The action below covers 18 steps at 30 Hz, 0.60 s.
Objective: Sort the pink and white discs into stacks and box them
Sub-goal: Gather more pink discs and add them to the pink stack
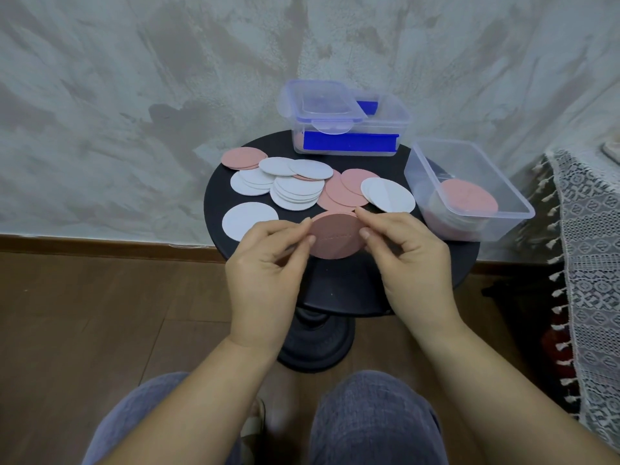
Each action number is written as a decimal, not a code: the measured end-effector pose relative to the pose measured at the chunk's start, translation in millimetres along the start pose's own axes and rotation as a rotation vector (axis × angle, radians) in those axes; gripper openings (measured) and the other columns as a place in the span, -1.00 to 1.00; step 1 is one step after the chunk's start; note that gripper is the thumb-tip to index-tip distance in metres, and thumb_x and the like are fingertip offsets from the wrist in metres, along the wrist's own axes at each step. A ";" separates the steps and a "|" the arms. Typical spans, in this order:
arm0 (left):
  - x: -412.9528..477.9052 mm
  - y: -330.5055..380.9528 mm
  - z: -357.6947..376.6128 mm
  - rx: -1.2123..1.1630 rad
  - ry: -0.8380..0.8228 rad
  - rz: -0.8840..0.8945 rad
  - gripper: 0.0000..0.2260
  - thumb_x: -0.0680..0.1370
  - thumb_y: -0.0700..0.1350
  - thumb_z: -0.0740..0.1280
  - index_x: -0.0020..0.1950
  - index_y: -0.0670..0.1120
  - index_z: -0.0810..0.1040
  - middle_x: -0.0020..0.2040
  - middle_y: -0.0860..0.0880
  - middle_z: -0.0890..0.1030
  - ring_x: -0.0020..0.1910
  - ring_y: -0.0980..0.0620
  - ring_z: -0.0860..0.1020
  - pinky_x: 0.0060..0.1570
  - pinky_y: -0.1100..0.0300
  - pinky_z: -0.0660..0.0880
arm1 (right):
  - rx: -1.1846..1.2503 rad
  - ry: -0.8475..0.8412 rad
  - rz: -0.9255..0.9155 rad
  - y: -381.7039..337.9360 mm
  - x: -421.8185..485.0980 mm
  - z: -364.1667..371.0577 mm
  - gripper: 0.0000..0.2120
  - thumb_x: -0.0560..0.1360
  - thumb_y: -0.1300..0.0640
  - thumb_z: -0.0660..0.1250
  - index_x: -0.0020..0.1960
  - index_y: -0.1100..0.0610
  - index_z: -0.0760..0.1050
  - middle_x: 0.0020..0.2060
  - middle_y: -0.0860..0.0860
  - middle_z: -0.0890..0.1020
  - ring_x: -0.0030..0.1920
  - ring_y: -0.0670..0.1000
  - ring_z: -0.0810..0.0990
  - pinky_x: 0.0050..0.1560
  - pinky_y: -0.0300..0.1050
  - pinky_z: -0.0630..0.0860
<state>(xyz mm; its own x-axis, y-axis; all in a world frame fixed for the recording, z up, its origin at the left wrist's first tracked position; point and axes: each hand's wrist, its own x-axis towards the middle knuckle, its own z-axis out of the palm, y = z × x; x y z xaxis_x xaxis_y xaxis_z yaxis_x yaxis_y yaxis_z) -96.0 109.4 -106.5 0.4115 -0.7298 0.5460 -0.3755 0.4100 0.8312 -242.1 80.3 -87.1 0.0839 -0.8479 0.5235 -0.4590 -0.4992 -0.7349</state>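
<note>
Both hands hold a small stack of pink discs (335,234) above the near edge of a round black table (352,280). My left hand (268,260) pinches its left rim, my right hand (406,256) pinches its right rim. Loose white discs (295,193) and pink discs (345,189) lie scattered and overlapping across the table top. One white disc (250,220) lies alone at the left. A pink pile (243,158) sits at the far left. An open clear box (469,193) at the right holds stacked discs with a pink one (468,198) on top.
A clear lidded container with blue latches (349,122) stands at the table's back, its lid lying askew on top. A lace-covered piece of furniture (587,280) stands at the right. A plastered wall is behind, wooden floor below, my knees near the table's pedestal base.
</note>
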 end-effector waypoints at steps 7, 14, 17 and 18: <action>19.7 15.8 7.6 -0.001 -0.085 0.024 -0.78 0.41 -0.31 0.44 -0.07 0.00 0.63 -0.15 0.09 0.62 -0.10 0.25 0.56 -0.08 0.48 0.43 | 0.074 0.003 0.073 -6.9 15.8 -20.9 -0.70 0.46 0.25 0.37 0.08 -0.10 0.55 -0.03 -0.23 0.61 0.07 -0.19 0.57 0.13 -0.14 0.54; 61.5 51.4 57.5 0.001 -0.449 -0.038 -0.83 0.46 -0.13 0.40 0.01 0.07 0.64 -0.06 0.16 0.62 -0.04 0.27 0.54 -0.05 0.45 0.46 | 0.229 0.076 0.343 -12.0 60.0 -106.1 -0.73 0.45 0.36 0.34 -0.06 -0.01 0.60 -0.31 -0.12 0.67 -0.36 -0.16 0.60 -0.27 -0.33 0.57; 66.6 52.2 84.2 0.158 -0.562 0.077 -0.84 0.48 -0.11 0.38 0.05 0.02 0.64 -0.01 0.11 0.58 0.01 0.20 0.52 0.07 0.37 0.43 | 0.195 0.036 0.468 0.1 84.9 -141.1 -0.73 0.46 0.40 0.30 0.11 0.16 0.55 -0.17 0.08 0.65 -0.31 -0.11 0.61 -0.30 -0.35 0.57; 65.7 52.0 92.2 0.201 -0.606 0.129 -0.83 0.48 -0.09 0.38 0.06 0.00 0.64 0.02 0.08 0.59 0.04 0.16 0.51 0.11 0.32 0.41 | 0.160 0.025 0.500 7.0 91.7 -149.7 -0.72 0.46 0.41 0.29 0.11 0.17 0.54 -0.18 0.10 0.64 -0.34 -0.12 0.61 -0.30 -0.35 0.58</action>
<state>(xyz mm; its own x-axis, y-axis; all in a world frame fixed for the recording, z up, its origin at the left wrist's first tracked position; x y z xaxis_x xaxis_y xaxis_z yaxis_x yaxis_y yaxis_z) -165.0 32.4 -37.1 -0.1666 -0.8849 0.4349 -0.5631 0.4475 0.6948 -370.0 25.8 20.3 -0.1328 -0.9860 0.1010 -0.2964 -0.0578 -0.9533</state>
